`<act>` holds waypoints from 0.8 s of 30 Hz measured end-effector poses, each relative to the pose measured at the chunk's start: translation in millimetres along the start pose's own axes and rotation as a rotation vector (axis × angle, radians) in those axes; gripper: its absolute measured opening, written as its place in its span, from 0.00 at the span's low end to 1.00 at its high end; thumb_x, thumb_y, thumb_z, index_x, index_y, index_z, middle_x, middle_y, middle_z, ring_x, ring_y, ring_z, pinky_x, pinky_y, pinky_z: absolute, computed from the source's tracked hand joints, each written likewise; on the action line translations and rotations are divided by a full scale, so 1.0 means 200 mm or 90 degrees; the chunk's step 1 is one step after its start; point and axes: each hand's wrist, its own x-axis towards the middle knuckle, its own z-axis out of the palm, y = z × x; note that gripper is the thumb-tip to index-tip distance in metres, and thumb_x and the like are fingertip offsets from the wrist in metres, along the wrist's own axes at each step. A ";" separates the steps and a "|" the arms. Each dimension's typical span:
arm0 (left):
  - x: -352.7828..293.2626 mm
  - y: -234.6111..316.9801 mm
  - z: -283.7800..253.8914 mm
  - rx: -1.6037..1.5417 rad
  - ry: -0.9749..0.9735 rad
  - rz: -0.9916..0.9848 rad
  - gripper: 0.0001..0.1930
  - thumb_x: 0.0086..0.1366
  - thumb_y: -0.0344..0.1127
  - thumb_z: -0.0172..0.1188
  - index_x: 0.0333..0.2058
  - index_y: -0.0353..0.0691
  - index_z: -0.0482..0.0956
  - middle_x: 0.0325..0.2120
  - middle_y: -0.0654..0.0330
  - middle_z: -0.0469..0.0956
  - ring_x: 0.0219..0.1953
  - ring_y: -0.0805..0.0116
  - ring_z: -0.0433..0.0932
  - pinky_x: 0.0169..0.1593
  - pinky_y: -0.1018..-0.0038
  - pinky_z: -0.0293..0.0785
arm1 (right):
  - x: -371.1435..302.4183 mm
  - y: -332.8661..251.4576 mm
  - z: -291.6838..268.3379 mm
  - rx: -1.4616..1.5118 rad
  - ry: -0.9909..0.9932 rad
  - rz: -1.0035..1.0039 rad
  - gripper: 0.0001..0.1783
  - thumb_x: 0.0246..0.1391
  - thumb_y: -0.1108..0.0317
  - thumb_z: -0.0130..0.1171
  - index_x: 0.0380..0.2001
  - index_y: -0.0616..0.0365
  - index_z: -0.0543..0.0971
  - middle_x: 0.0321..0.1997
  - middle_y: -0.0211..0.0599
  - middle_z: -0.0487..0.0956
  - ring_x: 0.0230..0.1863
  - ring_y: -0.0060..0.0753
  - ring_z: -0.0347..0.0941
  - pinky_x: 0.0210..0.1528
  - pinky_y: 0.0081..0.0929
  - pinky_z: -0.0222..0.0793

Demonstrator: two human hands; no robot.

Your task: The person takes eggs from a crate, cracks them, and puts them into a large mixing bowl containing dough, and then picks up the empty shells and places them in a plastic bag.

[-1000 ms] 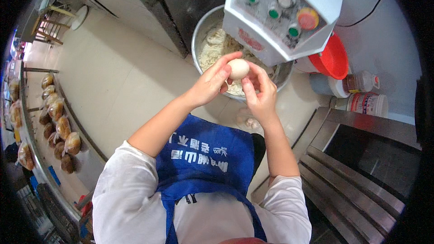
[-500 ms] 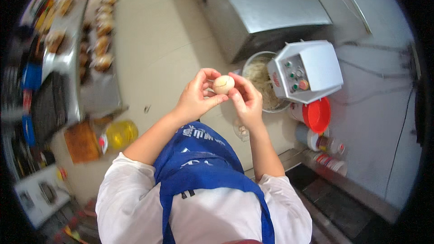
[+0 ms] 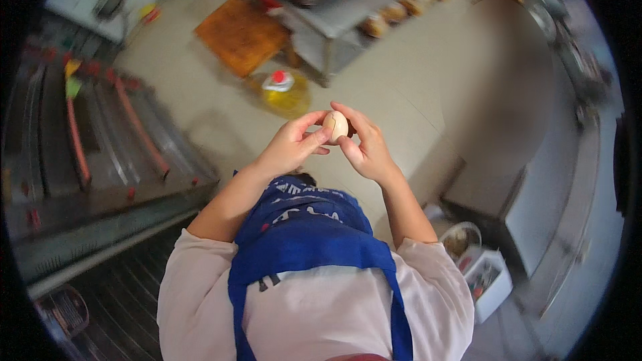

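A pale egg (image 3: 336,127) is held up in front of the person's body, well above the floor (image 3: 401,113), with a thin dark crack line running along its shell. Both hands are closed lightly around it: the left hand (image 3: 291,144) has its thumb against the near-left side, and the right hand (image 3: 369,150) curls round the other side, fingers bent and thumb below.

It should be light, stiff outside but brittle, and smooth enough to slip; with the shell already split, a hard squeeze would probably crush it. The fingertips are best set on both sides of the crack, pressing gently.

The egg's far side and several fingertips behind it are hidden, so how far the crack runs, and whether the inside is runny or firm, cannot be told.

Below hangs a blue apron (image 3: 311,247). Beyond the hands stand an oil bottle (image 3: 286,97) and a wooden stool (image 3: 241,35), near a metal bench (image 3: 328,10). The loaves (image 3: 394,12) beside it are blurred, and a smeared dark patch hides detail at the right. A sleeve partly covers the bowl (image 3: 461,237) by the white machine (image 3: 491,284).
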 end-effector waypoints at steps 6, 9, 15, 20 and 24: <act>-0.33 0.19 -0.76 0.013 0.268 0.064 0.19 0.72 0.42 0.44 0.54 0.35 0.65 0.39 0.61 0.74 0.33 0.76 0.76 0.31 0.81 0.73 | 0.78 -0.15 0.73 0.021 -0.168 -0.078 0.26 0.51 0.64 0.49 0.54 0.62 0.67 0.41 0.51 0.76 0.41 0.52 0.75 0.46 0.39 0.69; -0.40 0.25 -1.03 -0.064 0.381 0.100 0.18 0.72 0.40 0.45 0.55 0.37 0.63 0.39 0.60 0.73 0.31 0.76 0.76 0.28 0.81 0.72 | 1.06 -0.21 1.01 0.061 -0.214 -0.127 0.24 0.53 0.65 0.51 0.53 0.60 0.69 0.40 0.48 0.77 0.37 0.45 0.76 0.41 0.35 0.71; -0.24 0.24 -1.69 -0.199 0.519 0.143 0.18 0.73 0.48 0.40 0.53 0.42 0.63 0.42 0.58 0.74 0.38 0.69 0.78 0.32 0.73 0.77 | 1.66 -0.11 1.51 0.083 -0.286 -0.147 0.22 0.53 0.69 0.55 0.53 0.59 0.72 0.39 0.43 0.76 0.31 0.36 0.75 0.36 0.27 0.72; -0.05 0.40 -2.51 -0.428 0.540 0.251 0.18 0.72 0.49 0.43 0.49 0.42 0.67 0.38 0.58 0.75 0.32 0.69 0.78 0.38 0.68 0.80 | 2.35 -0.03 1.97 0.087 -0.242 -0.128 0.26 0.51 0.67 0.60 0.55 0.58 0.70 0.42 0.38 0.74 0.35 0.30 0.73 0.34 0.24 0.71; -0.09 0.56 -3.34 -0.591 0.559 0.191 0.16 0.69 0.50 0.47 0.42 0.44 0.72 0.33 0.58 0.77 0.32 0.65 0.79 0.38 0.65 0.80 | 3.04 0.18 2.44 0.186 -0.201 0.006 0.24 0.54 0.68 0.58 0.55 0.60 0.68 0.41 0.33 0.73 0.37 0.23 0.71 0.35 0.23 0.70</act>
